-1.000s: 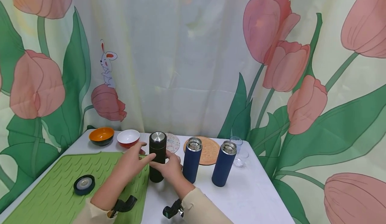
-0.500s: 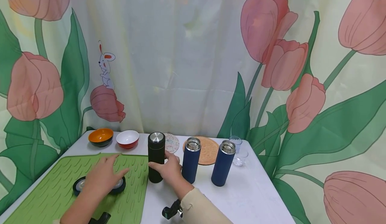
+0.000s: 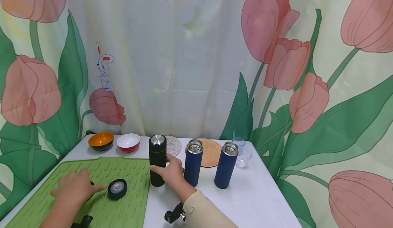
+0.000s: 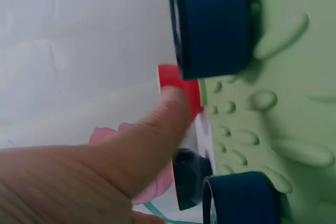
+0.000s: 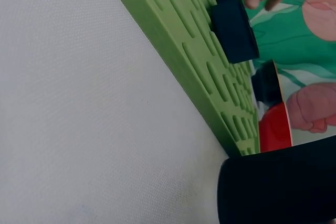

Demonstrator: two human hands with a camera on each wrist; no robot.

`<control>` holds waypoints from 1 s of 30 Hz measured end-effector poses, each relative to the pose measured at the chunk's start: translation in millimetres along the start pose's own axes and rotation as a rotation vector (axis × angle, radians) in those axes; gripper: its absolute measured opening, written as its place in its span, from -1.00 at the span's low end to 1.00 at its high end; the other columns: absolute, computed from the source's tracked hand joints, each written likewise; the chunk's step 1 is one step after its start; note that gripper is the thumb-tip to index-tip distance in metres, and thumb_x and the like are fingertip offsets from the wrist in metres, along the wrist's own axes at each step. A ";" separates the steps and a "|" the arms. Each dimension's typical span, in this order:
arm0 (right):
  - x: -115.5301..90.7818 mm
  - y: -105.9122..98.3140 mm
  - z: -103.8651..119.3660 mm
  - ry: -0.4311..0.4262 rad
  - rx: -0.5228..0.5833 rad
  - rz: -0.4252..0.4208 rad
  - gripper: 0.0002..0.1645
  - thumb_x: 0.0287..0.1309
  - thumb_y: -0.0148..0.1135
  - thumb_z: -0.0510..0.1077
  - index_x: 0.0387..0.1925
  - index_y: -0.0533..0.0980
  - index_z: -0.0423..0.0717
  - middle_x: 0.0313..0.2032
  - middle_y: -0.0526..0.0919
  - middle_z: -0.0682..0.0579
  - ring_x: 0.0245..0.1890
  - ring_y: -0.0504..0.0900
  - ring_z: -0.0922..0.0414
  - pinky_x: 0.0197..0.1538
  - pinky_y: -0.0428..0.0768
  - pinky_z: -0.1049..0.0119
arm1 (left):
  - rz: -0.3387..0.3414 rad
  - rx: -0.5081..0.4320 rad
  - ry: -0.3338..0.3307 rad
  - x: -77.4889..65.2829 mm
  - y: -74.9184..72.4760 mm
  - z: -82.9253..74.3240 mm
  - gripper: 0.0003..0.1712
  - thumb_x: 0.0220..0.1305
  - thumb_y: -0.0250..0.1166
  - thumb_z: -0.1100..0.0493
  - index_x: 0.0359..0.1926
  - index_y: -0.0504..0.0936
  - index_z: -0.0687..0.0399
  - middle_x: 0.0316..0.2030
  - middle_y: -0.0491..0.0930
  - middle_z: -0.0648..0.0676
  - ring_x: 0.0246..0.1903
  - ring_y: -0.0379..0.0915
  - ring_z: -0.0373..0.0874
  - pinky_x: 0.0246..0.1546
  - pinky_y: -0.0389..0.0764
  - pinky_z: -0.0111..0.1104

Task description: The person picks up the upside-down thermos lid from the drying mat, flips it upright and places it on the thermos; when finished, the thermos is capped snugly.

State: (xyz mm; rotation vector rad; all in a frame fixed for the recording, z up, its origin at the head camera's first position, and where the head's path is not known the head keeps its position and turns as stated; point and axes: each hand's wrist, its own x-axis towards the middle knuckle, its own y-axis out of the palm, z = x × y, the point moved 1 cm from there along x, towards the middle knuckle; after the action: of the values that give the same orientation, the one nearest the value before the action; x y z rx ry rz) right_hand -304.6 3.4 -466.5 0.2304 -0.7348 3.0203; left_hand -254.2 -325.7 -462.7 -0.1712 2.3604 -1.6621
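My right hand (image 3: 172, 174) grips the lower body of a black thermos flask (image 3: 157, 153) with a silver-topped lid, upright on the white table beside the mat. The flask also fills the lower right of the right wrist view as a dark cylinder (image 5: 281, 187). Over the green mat, my left hand (image 3: 73, 188) hovers with fingers spread and thumb out, holding nothing. Beneath it a dark bottle lid (image 4: 244, 198) is mostly hidden in the head view. A second lid (image 3: 117, 189) lies inner side up on the mat, just right of the thumb.
Two blue thermos flasks without lids, one near (image 3: 193, 165) and one farther right (image 3: 225, 166), stand right of my right hand. Behind are an orange bowl (image 3: 101, 141), a white-and-red bowl (image 3: 128, 142), a round cork mat (image 3: 212, 153), a patterned coaster (image 3: 173, 146) and clear glasses (image 3: 241, 146).
My left hand has let go of the black thermos flask and moved left and down over the lids on the mat. My right hand has kept its grip on the flask.
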 end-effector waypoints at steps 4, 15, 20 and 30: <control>1.0 1.2 -0.8 -0.020 -0.012 -0.013 -0.39 -0.05 0.67 0.31 0.06 0.70 0.34 -0.05 0.72 0.19 0.19 0.48 0.03 0.24 0.42 -0.21 | 0.027 0.049 -0.041 0.9 2.1 4.8 0.33 -0.08 0.58 -0.52 0.31 0.42 0.52 0.21 0.20 0.72 0.18 0.06 0.89 0.07 0.27 0.70; -0.1 -0.7 2.0 -0.023 -0.013 -0.010 -0.43 -0.06 0.68 0.29 0.02 0.71 0.34 -0.10 0.70 0.21 0.18 0.48 0.02 0.26 0.40 -0.25 | 0.039 0.104 -0.117 0.5 8.4 18.3 0.27 -0.18 0.61 -0.51 0.19 0.55 0.52 0.16 0.32 0.75 0.16 0.15 0.88 0.10 0.27 0.70; -0.1 -0.5 1.9 -0.019 -0.011 -0.005 -0.43 -0.05 0.68 0.28 0.02 0.70 0.32 -0.10 0.71 0.21 0.17 0.47 0.06 0.25 0.42 -0.23 | 0.044 0.108 -0.166 -1.4 10.5 23.7 0.26 -0.20 0.64 -0.49 0.12 0.57 0.56 0.11 0.32 0.74 0.15 0.14 0.87 0.13 0.25 0.70; -0.9 -0.2 0.9 -0.006 -0.002 -0.005 -0.42 -0.04 0.68 0.28 0.04 0.70 0.34 -0.08 0.70 0.21 0.18 0.47 0.05 0.25 0.45 -0.20 | 0.024 0.046 -0.074 -8.7 10.5 24.1 0.32 -0.10 0.50 -0.60 0.16 0.53 0.60 0.12 0.29 0.80 0.10 0.12 0.93 0.01 0.26 0.74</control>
State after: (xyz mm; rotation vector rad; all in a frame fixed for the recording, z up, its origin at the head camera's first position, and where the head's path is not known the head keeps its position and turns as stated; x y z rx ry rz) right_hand -303.5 3.1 -465.8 0.2408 -0.7364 3.0155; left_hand -238.9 -342.0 -479.1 -0.1912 2.2592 -1.6684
